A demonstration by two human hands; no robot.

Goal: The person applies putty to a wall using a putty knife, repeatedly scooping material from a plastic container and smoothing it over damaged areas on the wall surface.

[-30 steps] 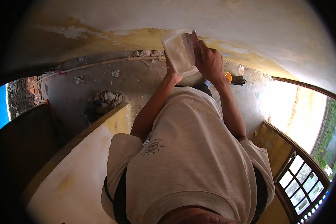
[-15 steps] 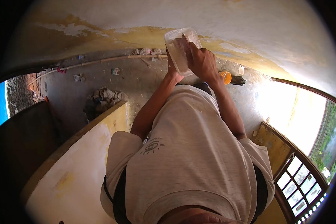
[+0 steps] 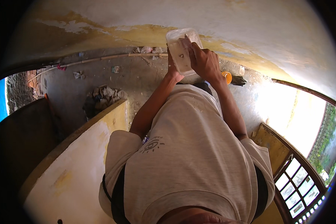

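My left hand (image 3: 173, 71) grips a clear rectangular plastic tub (image 3: 182, 64) from its left side and underneath; most of those fingers are hidden behind it. The tub is tilted toward me, with whitish residue on its inner walls. Inside its upper right part lies a flat scraper blade (image 3: 185, 42), which looks like a putty knife. Closed around that tool's handle is my right hand (image 3: 206, 64), over the tub's right rim. A small dark spot shows on the tub's bottom.
Ahead stands a wall (image 3: 138, 31) with peeling yellow and white paint. A long pole (image 3: 112, 56) lies along its foot. An orange bucket (image 3: 226, 77) stands at right. Crumpled sacks (image 3: 103, 98) lie beyond a low wall (image 3: 82, 149) at left. A paned window (image 3: 298, 183) is at lower right.
Both hands and the tub have shifted slightly to the right. The blade has moved up and right within the tub, uncovering a dark spot on its bottom.
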